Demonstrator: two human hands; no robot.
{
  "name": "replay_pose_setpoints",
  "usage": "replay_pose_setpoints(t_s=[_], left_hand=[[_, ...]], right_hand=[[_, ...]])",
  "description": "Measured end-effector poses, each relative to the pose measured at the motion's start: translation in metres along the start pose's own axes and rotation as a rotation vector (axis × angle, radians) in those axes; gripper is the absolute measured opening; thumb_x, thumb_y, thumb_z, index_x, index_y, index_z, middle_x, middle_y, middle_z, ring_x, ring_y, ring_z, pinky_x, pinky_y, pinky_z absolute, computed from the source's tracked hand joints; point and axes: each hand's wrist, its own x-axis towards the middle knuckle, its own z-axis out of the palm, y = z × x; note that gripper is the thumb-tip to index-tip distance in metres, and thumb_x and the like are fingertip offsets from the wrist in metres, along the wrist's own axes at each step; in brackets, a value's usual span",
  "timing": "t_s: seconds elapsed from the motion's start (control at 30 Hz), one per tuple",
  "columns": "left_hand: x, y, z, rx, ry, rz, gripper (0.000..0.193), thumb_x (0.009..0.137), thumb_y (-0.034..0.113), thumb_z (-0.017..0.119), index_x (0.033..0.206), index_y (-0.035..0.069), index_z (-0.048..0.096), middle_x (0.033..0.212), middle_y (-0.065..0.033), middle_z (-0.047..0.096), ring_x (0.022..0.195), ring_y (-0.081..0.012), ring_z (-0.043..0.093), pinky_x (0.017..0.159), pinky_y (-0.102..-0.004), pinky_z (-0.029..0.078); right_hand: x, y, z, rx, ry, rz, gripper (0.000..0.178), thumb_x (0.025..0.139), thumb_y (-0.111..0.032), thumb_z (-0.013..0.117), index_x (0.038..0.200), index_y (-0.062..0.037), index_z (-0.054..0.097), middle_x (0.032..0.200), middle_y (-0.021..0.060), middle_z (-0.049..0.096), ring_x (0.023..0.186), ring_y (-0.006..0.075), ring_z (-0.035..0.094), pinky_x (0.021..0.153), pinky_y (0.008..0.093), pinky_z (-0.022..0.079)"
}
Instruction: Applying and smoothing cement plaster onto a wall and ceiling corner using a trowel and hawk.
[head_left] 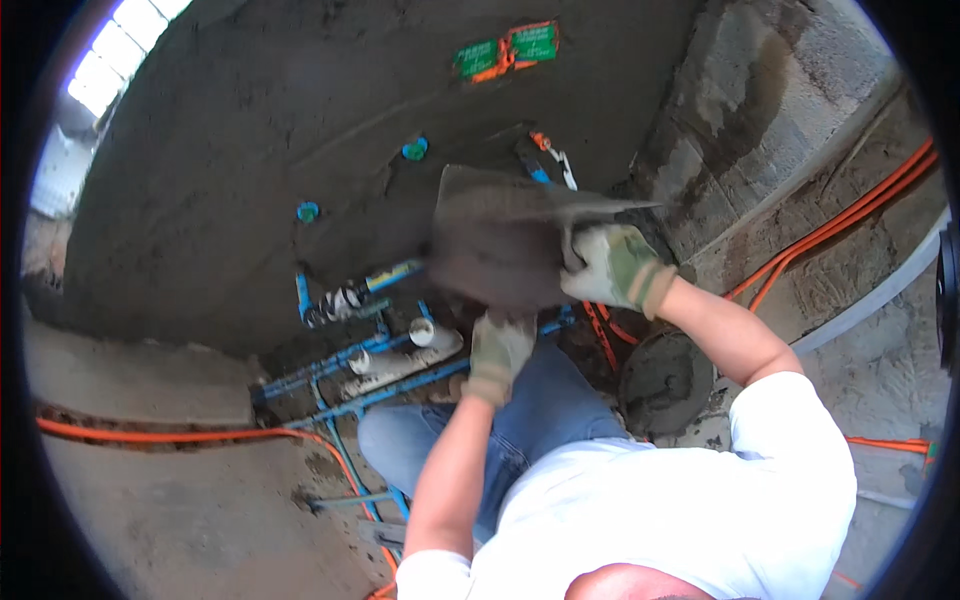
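My left hand (502, 350), in a pale work glove with green on it, is closed under a grey mortar board (470, 190) and holds it up in front of my knees. A dark heap of wet mortar (500, 260) lies on the board, blurred by motion. At the board's right side my right hand (615, 265), in a matching glove, is wrapped round the handle of a plastering trowel (600, 207). The trowel's thin blade points to the right and its left part overlaps the board. Both handles are mostly hidden by the gloves.
Ahead stands a dark plastered wall (250, 140) with green box covers (505, 50) and blue pipe ends (415, 148). Blue pipes (400, 385) and white pipe stubs (425, 332) run by my knees. A round bucket (667, 382) stands at right; orange conduits (850, 215) cross the right wall.
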Motion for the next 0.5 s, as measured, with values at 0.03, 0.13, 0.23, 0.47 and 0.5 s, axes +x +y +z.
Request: replay_pose_setpoints(t_s=[0.03, 0.13, 0.23, 0.47, 0.5], left_hand=[[0.005, -0.003, 0.011, 0.151, -0.127, 0.163, 0.022, 0.081, 0.019, 0.061, 0.102, 0.012, 0.062, 0.09, -0.0068, 0.064, 0.078, -0.0235, 0.063, 0.063, -0.0365, 0.051], [0.016, -0.024, 0.015, -0.35, -0.389, -0.096, 0.022, 0.08, 0.021, 0.061, 0.1, 0.013, 0.061, 0.091, -0.0067, 0.064, 0.075, -0.0228, 0.061, 0.061, -0.0359, 0.05], [0.02, -0.014, -0.05, -0.843, -0.447, -0.317, 0.023, 0.079, 0.017, 0.062, 0.101, 0.012, 0.06, 0.088, -0.0061, 0.063, 0.069, -0.0198, 0.06, 0.06, -0.0351, 0.049], [-0.095, -0.056, -0.073, -0.859, -0.163, -0.51, 0.018, 0.081, 0.017, 0.061, 0.096, 0.008, 0.063, 0.083, -0.0023, 0.065, 0.07, -0.0114, 0.062, 0.058, -0.0256, 0.05], [-0.124, -0.08, -0.078, -0.266, -0.184, -0.163, 0.016, 0.087, 0.014, 0.061, 0.099, 0.004, 0.063, 0.082, -0.0034, 0.067, 0.065, -0.0114, 0.064, 0.05, -0.022, 0.05]], right_hand=[[0.002, -0.005, -0.001, 0.175, -0.157, 0.209, 0.032, 0.073, -0.038, 0.066, 0.074, -0.0055, 0.068, 0.074, 0.0167, 0.065, 0.075, 0.0336, 0.065, 0.07, 0.0421, 0.05], [0.007, 0.012, -0.002, 0.216, 0.018, 0.126, 0.03, 0.071, -0.033, 0.069, 0.071, -0.0035, 0.065, 0.07, 0.0173, 0.063, 0.071, 0.0335, 0.064, 0.067, 0.042, 0.049], [-0.003, 0.019, -0.034, 0.173, 0.065, 0.16, 0.03, 0.068, -0.029, 0.071, 0.06, -0.0029, 0.059, 0.067, 0.0164, 0.062, 0.064, 0.0317, 0.062, 0.062, 0.04, 0.048], [-0.048, 0.07, 0.002, 0.198, 0.195, 0.165, 0.028, 0.076, -0.018, 0.073, 0.062, -0.0002, 0.056, 0.051, 0.0077, 0.048, 0.048, 0.0145, 0.046, 0.048, 0.0328, 0.038], [-0.055, 0.075, 0.012, 0.27, 0.183, 0.215, 0.027, 0.079, -0.018, 0.072, 0.063, -0.0006, 0.057, 0.051, 0.0046, 0.047, 0.049, 0.0118, 0.045, 0.049, 0.0309, 0.037]])
